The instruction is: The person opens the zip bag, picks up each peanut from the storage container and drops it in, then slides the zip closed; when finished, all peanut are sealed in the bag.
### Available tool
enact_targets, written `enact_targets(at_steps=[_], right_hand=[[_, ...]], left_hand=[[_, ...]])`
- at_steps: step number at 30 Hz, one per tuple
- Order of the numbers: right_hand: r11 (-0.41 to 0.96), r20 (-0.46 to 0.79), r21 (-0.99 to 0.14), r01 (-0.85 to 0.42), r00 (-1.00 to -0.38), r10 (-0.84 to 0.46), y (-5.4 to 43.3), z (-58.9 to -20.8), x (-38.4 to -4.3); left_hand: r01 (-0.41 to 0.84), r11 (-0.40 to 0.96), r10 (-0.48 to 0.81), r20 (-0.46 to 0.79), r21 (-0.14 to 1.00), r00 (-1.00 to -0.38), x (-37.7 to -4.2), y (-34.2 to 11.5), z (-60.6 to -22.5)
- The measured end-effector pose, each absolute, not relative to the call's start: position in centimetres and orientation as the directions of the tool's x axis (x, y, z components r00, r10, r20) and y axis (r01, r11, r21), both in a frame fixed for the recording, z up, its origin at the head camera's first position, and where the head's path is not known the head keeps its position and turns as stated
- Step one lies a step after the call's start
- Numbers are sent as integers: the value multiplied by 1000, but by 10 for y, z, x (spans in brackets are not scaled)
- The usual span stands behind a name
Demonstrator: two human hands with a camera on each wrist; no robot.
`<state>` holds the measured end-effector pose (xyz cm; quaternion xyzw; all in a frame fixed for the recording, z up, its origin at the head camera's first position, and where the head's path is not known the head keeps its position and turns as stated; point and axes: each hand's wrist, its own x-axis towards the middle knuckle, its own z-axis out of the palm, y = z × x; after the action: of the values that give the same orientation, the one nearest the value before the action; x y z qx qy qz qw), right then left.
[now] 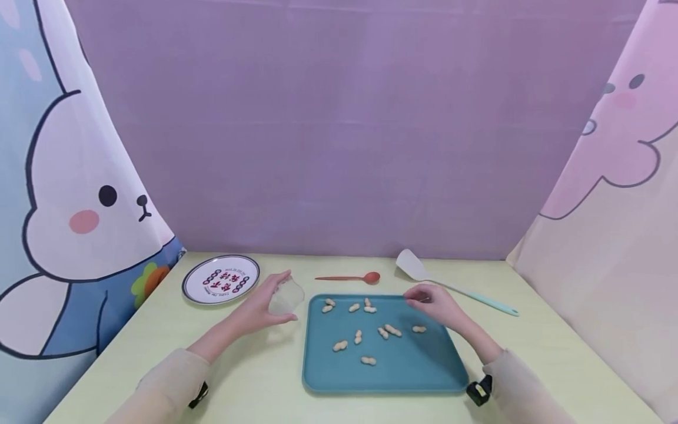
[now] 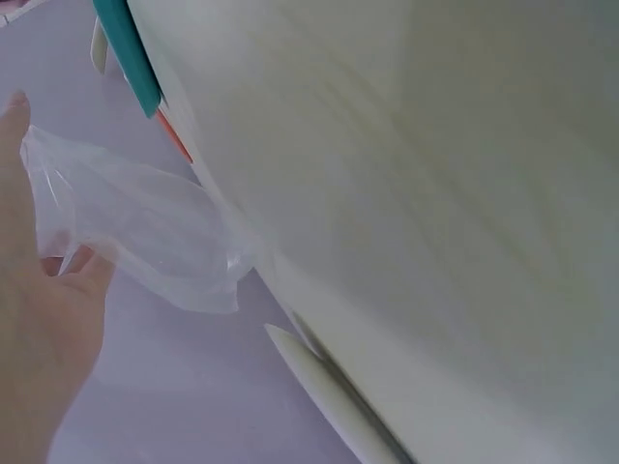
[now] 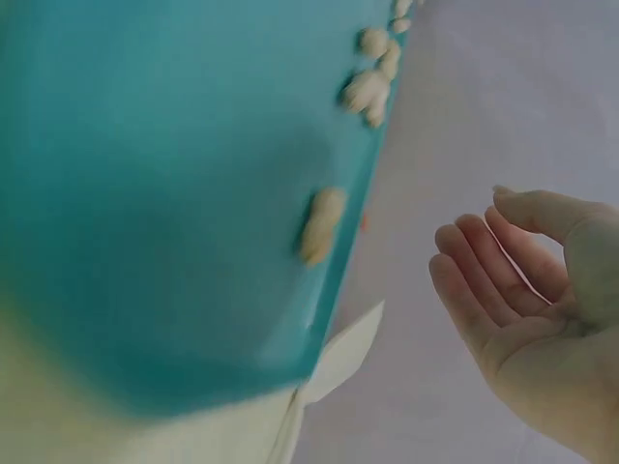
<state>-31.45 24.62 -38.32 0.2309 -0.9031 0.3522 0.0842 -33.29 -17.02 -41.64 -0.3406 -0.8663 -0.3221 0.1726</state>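
Note:
My left hand (image 1: 258, 309) holds a clear plastic bag (image 1: 286, 297) to the left of the teal tray (image 1: 339, 380), with thumb and fingers spread around it. In the left wrist view the thin, crinkled bag (image 2: 145, 217) extends from the fingers. Over the tray's far right corner is my right hand (image 1: 439, 304), its fingers loosely curved and nothing in them. Several unshelled peanuts (image 1: 368, 360) lie scattered on the tray. The right wrist view shows a single peanut (image 3: 323, 225) nearest to that hand (image 3: 542, 300).
A white plate (image 1: 196, 282) with a dark rim and red lettering stands at the back left. Behind the tray lies a red spoon (image 1: 371, 277). A white spatula (image 1: 412, 265) with a mint handle rests at the back right, before a purple cloth wall (image 1: 349, 147).

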Motion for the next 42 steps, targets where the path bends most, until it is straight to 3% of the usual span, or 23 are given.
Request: enact_targets(at_steps=[12,22,42], right_hand=[[689,197,-565,-454,-885,-422,277,-405,-308],[723,91,-545,-425,-887,-453,280,-408,-306],[709,98,-549,-441,-877,-470,284,-397,-308]], left_hand=[[629,481,451,443,610,-775,-326,-167,-414],[655,501,448,478,566,-756,-325,-168,-416],[659,497,470,463,564,-751,-326,-165,-416]])
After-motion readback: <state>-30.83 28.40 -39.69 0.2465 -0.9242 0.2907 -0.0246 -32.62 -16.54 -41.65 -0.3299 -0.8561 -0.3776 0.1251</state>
